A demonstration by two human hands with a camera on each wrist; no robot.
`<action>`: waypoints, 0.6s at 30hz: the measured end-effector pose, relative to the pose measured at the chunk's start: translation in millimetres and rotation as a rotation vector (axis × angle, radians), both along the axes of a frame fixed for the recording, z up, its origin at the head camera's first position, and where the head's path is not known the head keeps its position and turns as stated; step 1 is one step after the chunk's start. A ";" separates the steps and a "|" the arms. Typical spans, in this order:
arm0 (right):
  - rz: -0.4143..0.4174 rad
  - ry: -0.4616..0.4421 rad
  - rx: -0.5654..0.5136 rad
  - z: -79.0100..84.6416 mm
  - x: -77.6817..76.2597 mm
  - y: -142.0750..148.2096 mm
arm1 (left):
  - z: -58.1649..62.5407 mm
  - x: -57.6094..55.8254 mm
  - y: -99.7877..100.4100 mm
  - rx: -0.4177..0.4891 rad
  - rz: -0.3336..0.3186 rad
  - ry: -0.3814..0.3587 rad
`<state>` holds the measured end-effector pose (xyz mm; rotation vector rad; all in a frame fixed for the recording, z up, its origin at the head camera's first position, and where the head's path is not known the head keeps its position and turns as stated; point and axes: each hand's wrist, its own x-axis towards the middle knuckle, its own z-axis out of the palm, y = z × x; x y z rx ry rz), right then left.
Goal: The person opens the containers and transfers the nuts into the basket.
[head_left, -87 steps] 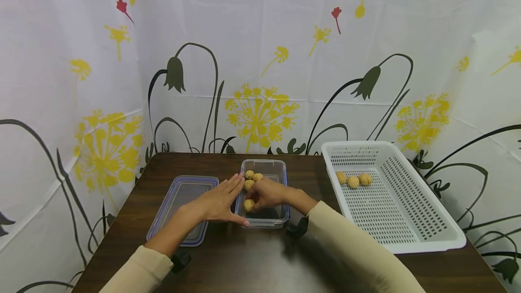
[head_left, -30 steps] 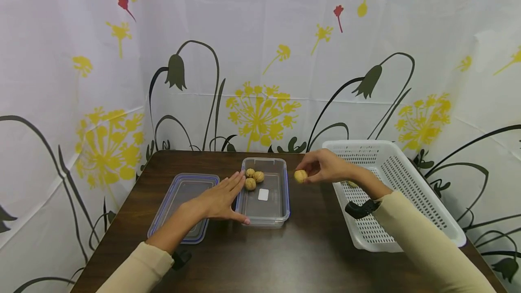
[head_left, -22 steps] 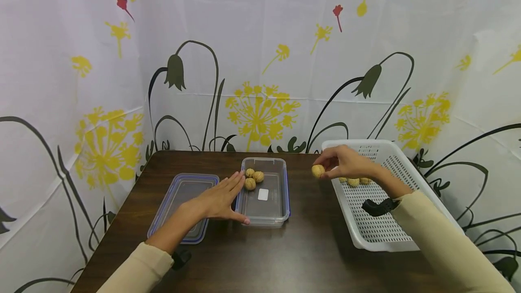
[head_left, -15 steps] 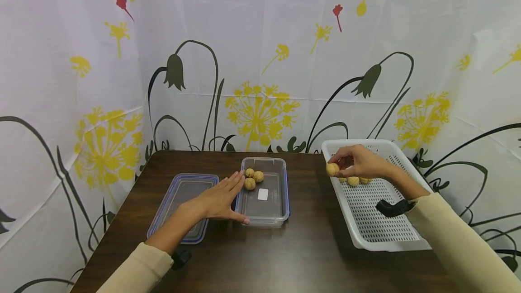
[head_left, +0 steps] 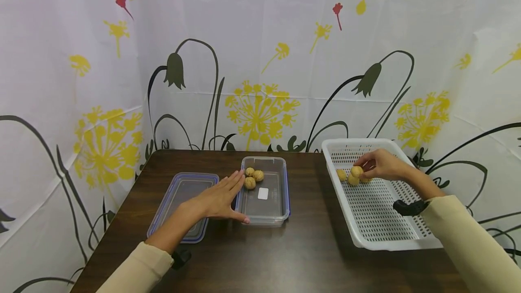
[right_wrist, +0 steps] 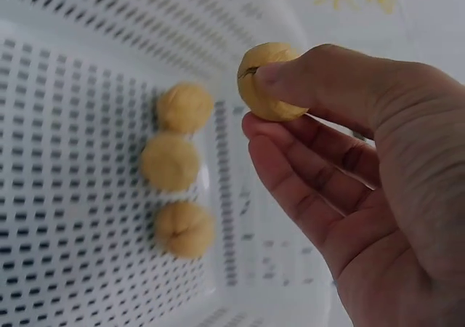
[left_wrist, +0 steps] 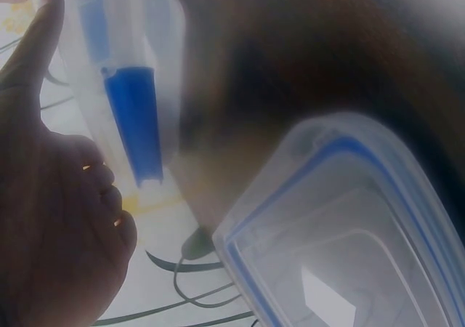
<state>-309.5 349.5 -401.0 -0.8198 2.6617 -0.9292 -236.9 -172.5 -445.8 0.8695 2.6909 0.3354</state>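
Between thumb and fingers, my right hand (head_left: 384, 165) pinches a walnut (right_wrist: 269, 81) over the white plastic basket (head_left: 400, 240). Three more walnuts (right_wrist: 171, 161) lie in a row on the basket's floor below it, partly covered by the hand in the head view. My left hand (head_left: 220, 198) rests with straight fingers along the left rim of a clear container (head_left: 273, 209) with blue side clips. Inside that container, three walnuts (head_left: 250, 183) sit together at the back left. In the left wrist view, the left thumb and curved fingertips (left_wrist: 125, 232) show beside the container's blue clip (left_wrist: 134, 123).
A clear lid (head_left: 185, 193) with a blue seal lies flat on the dark wooden table (head_left: 260, 261), left of the container and partly behind the left forearm. A white square label (head_left: 262, 193) shows on the container's floor. A flowered curtain (head_left: 260, 35) hangs behind the table.
My right hand has picked a walnut out of the clear container and carried it rightward over the white basket. The left hand has stayed at the container's rim.
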 end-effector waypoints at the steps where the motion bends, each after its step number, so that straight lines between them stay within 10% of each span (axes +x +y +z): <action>1: -0.014 -0.011 0.018 -2.5 -0.6 3.0 | 0.0 -0.2 0.2 0.002 -0.002 0.002; 18: -0.057 -0.056 0.188 -43.0 -1.4 27.3 | -0.3 -0.6 0.2 -0.009 0.003 -0.002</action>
